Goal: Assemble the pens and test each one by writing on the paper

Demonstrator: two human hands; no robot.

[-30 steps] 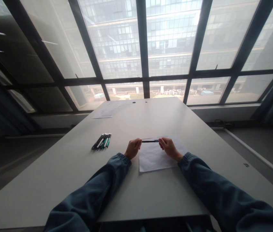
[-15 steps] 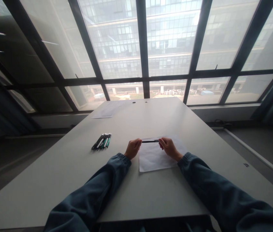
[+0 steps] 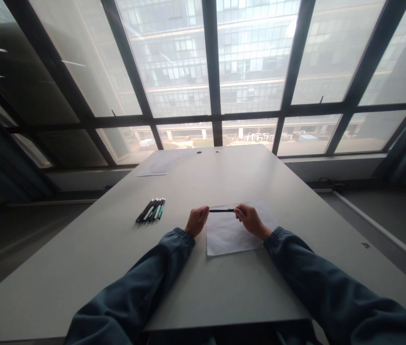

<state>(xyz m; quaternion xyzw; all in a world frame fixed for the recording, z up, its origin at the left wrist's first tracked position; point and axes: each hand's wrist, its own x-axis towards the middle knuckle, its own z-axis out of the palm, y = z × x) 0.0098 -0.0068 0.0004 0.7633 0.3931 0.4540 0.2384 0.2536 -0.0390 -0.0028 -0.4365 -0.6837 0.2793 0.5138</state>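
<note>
A slim dark pen (image 3: 222,210) lies level between my two hands, above a white sheet of paper (image 3: 233,238). My left hand (image 3: 197,221) pinches its left end, and my right hand (image 3: 251,220) has its fingers closed on the right end. Both tips of the pen are covered by my fingers. The right hand is over the paper; the left hand is just past the sheet's left edge. To the left of my hands, a row of several pens (image 3: 151,211), black, white and green, rests side by side on the table.
The white table (image 3: 181,268) reaches forward to the large windows (image 3: 249,62). Another sheet of paper (image 3: 154,166) lies at its far left. A small round dark spot (image 3: 199,152) shows near the far edge, and a small dark mark (image 3: 365,245) is on the right.
The pen and the fingers of both hands have shifted very slightly to the left. Both hands keep their hold, and the row of pens is unmoved.
</note>
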